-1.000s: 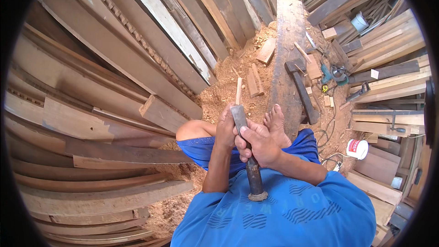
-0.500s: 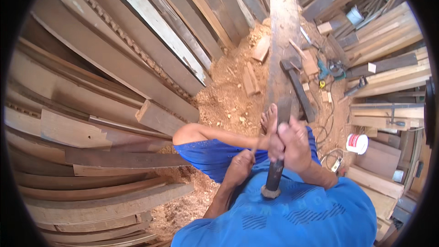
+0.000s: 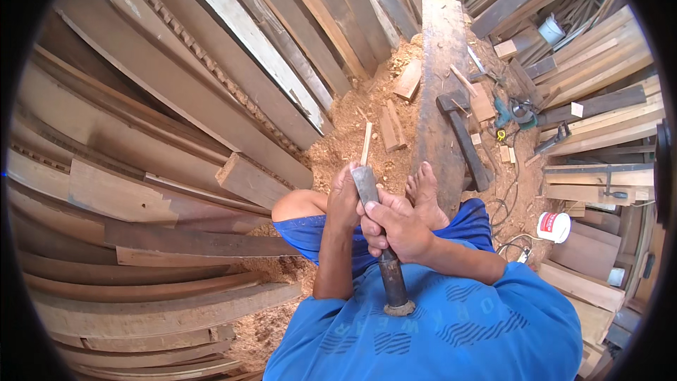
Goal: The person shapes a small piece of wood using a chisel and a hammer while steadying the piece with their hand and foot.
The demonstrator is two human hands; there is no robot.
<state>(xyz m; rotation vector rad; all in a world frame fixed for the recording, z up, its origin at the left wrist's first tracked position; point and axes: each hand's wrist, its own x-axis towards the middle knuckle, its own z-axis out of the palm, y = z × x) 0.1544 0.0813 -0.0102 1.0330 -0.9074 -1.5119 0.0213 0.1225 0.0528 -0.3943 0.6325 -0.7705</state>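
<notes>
Here, the chisel (image 3: 365, 185) apparently lies against both hands (image 3: 400, 226).

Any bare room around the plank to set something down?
Best: the plank, between its far end and the dark long-handled tool. Second: shavings-covered floor between the wood blocks and leaning boards. Crowded: right of the plank, with a green power tool and offcuts; also near the lap, where the right hand grips a chisel.
</notes>
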